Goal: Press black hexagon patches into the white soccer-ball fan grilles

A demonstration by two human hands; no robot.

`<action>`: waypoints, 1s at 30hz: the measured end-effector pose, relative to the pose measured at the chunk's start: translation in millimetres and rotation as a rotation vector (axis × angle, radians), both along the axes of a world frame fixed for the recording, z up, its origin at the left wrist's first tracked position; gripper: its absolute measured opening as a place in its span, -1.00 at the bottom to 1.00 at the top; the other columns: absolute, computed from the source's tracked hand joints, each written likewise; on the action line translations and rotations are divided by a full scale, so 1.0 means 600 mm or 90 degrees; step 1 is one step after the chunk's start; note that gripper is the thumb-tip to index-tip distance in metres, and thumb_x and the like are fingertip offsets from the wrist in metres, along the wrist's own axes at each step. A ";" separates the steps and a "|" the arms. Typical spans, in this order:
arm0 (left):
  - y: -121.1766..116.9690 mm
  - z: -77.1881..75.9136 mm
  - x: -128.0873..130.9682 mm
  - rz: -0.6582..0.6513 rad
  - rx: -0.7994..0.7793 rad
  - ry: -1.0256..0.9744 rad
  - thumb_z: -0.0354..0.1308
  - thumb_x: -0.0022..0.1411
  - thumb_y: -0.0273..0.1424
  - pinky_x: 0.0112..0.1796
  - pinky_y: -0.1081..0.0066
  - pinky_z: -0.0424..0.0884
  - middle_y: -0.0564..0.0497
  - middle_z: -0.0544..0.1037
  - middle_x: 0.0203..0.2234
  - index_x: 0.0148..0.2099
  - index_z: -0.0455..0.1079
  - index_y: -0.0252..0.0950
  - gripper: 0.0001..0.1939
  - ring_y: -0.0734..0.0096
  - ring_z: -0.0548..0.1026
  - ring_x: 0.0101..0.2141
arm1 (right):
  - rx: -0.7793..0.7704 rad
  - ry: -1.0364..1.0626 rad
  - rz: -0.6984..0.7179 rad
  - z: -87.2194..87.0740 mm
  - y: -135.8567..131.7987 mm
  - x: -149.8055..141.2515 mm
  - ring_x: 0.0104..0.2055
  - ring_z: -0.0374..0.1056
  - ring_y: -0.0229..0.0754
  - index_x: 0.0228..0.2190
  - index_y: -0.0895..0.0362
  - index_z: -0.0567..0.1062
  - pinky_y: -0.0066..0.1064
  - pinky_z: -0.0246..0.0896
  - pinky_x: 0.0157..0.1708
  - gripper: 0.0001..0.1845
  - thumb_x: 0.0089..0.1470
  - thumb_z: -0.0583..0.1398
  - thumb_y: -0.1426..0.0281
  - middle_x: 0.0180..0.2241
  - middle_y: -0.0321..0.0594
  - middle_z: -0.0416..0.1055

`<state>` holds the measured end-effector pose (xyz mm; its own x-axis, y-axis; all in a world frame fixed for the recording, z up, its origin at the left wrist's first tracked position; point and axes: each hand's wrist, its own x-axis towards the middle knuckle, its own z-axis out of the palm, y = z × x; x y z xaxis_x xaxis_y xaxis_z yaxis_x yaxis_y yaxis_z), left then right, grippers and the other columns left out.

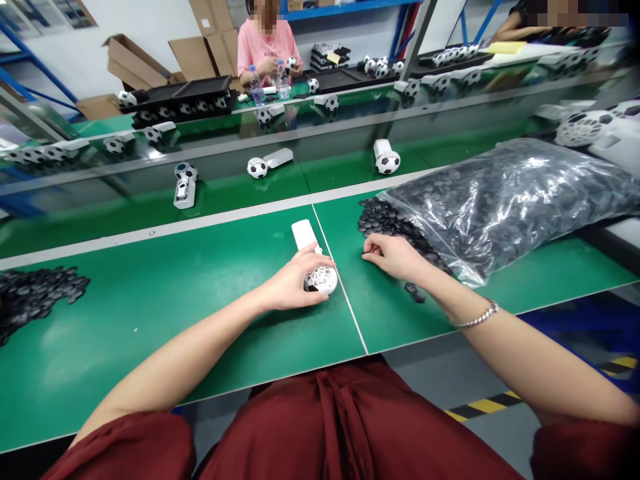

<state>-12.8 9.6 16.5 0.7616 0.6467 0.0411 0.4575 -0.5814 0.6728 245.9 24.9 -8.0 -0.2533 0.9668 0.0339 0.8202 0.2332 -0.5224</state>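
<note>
Nearby, clear bag [477, 274] of black pieces [500, 207]

White ball [328, 281] with black patch, green table [200, 280], apparently black pieces [381, 219], maroon garment [295, 433], yellow-black striped tape [486, 405]

- The left grip [297, 277] is covering part of the white device's [303, 233] ball-shaped end.
- The right grip [393, 257] is pinching a small dark piece [365, 254], its fingers hiding too much for the shape to be told.
- The right forearm [450, 297] is blocking part of the black heap [385, 220].
- The left heap [40, 293] is running off the left edge.
- The plastic bag [520, 200] is running off the right edge, its contents blurring together.
- The co-worker's pink shirt [273, 50] is bearing lettering too small to read.
- The maroon sleeves [125, 450] are leaving the frame.
</note>
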 end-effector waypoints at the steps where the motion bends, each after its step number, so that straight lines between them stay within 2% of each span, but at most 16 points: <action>1: 0.000 -0.001 -0.002 0.003 -0.001 -0.008 0.19 -0.02 -0.43 0.17 0.04 -0.04 -0.10 0.29 0.07 0.05 0.20 -0.28 -0.46 0.11 -0.12 0.24 | -0.001 0.025 0.027 0.006 -0.008 -0.009 -0.42 0.34 -0.20 -0.43 0.10 0.41 -0.38 0.23 -0.37 -0.95 -0.02 0.14 0.44 -0.47 -0.29 0.42; 5: 0.002 -0.002 -0.009 -0.029 -0.006 -0.024 0.13 -0.03 -0.52 0.18 0.11 -0.03 -0.07 0.26 0.10 0.06 0.18 -0.27 -0.45 0.17 -0.10 0.24 | 0.025 0.108 0.154 0.032 -0.052 -0.052 -0.29 0.35 -0.19 -0.38 0.08 0.44 -0.37 0.22 -0.25 -0.88 0.07 0.09 0.41 -0.33 -0.25 0.45; 9: 0.005 0.002 -0.008 -0.042 -0.008 -0.022 0.11 -0.06 -0.56 0.18 0.08 -0.02 -0.08 0.28 0.08 0.05 0.19 -0.27 -0.45 0.16 -0.07 0.23 | -0.032 0.183 0.197 0.046 -0.079 -0.080 -0.33 0.35 -0.22 -0.37 0.09 0.40 -0.41 0.23 -0.31 -0.90 0.10 0.08 0.39 -0.38 -0.28 0.44; 12: 0.004 0.005 -0.004 -0.044 -0.005 -0.026 0.10 -0.06 -0.56 0.18 0.08 -0.02 -0.07 0.30 0.06 0.02 0.21 -0.27 -0.47 0.16 -0.03 0.22 | -0.039 0.184 0.225 0.046 -0.085 -0.087 -0.26 0.35 -0.18 -0.27 0.08 0.38 -0.37 0.24 -0.27 -0.86 0.12 0.04 0.40 -0.29 -0.23 0.44; 14: 0.003 0.005 -0.003 -0.039 -0.005 -0.029 0.11 -0.07 -0.57 0.18 0.09 -0.02 -0.06 0.30 0.06 0.02 0.22 -0.26 -0.48 0.16 -0.03 0.22 | -0.017 0.174 0.225 0.045 -0.086 -0.087 -0.22 0.34 -0.17 -0.26 0.07 0.39 -0.34 0.23 -0.22 -0.83 0.13 0.03 0.41 -0.26 -0.22 0.44; 18: 0.002 -0.002 -0.003 -0.032 -0.005 -0.036 0.14 -0.07 -0.57 0.18 0.12 -0.02 -0.08 0.29 0.06 0.03 0.20 -0.28 -0.45 0.17 -0.05 0.23 | 0.028 0.194 0.191 0.043 -0.087 -0.086 -0.25 0.34 -0.18 -0.36 0.06 0.44 -0.35 0.23 -0.21 -0.86 0.13 0.08 0.38 -0.32 -0.24 0.43; 21: 0.002 -0.012 0.000 -0.016 -0.006 -0.049 0.21 -0.04 -0.46 0.17 0.10 -0.01 -0.09 0.31 0.05 0.03 0.21 -0.28 -0.47 0.14 -0.04 0.22 | 0.053 0.209 0.205 0.039 -0.086 -0.089 -0.28 0.33 -0.20 -0.39 0.07 0.47 -0.37 0.22 -0.24 -0.88 0.10 0.12 0.40 -0.36 -0.25 0.42; 25: -0.002 -0.018 0.005 0.018 -0.011 -0.076 0.24 0.01 -0.31 0.16 0.10 0.02 -0.10 0.34 0.02 0.01 0.22 -0.26 -0.50 0.14 -0.03 0.22 | 0.034 0.233 0.217 0.033 -0.083 -0.099 -0.29 0.32 -0.21 -0.39 0.06 0.49 -0.36 0.20 -0.24 -0.87 0.10 0.12 0.43 -0.39 -0.28 0.44; 30: -0.008 -0.010 0.010 0.038 -0.024 -0.076 0.21 0.03 -0.39 0.17 0.10 0.02 -0.08 0.38 -0.02 -0.03 0.25 -0.26 -0.57 0.16 0.01 0.21 | -0.019 0.320 0.155 0.023 -0.077 -0.107 -0.37 0.29 -0.23 -0.46 0.11 0.47 -0.38 0.19 -0.31 -0.95 0.01 0.18 0.44 -0.45 -0.30 0.41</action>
